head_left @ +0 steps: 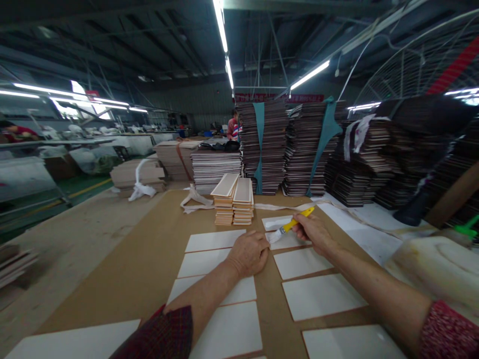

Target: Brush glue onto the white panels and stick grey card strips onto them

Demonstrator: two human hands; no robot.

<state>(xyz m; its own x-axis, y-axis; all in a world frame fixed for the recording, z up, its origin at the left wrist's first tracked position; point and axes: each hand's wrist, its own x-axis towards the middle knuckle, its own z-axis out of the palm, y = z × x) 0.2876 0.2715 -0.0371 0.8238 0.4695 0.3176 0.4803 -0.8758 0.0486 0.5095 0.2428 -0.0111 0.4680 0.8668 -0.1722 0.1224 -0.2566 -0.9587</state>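
Observation:
My right hand [315, 233] is closed around a yellow-handled brush [290, 227], whose white bristles rest on a white sheet [279, 223] near the far end of the brown board [142, 259]. My left hand [247, 253] lies knuckles up, fingers curled, on the board between the two columns of white sheets [322, 295], touching the edge of one sheet. Nothing shows in that hand. Two short stacks of tan panels [234, 199] stand just beyond the sheets.
Tall dark stacks of panels [264, 147] with teal straps line the back and right. Lower pale stacks [215, 169] and white rags sit at the back left. A wire fan guard [419, 60] is at upper right. One person stands far behind the stacks.

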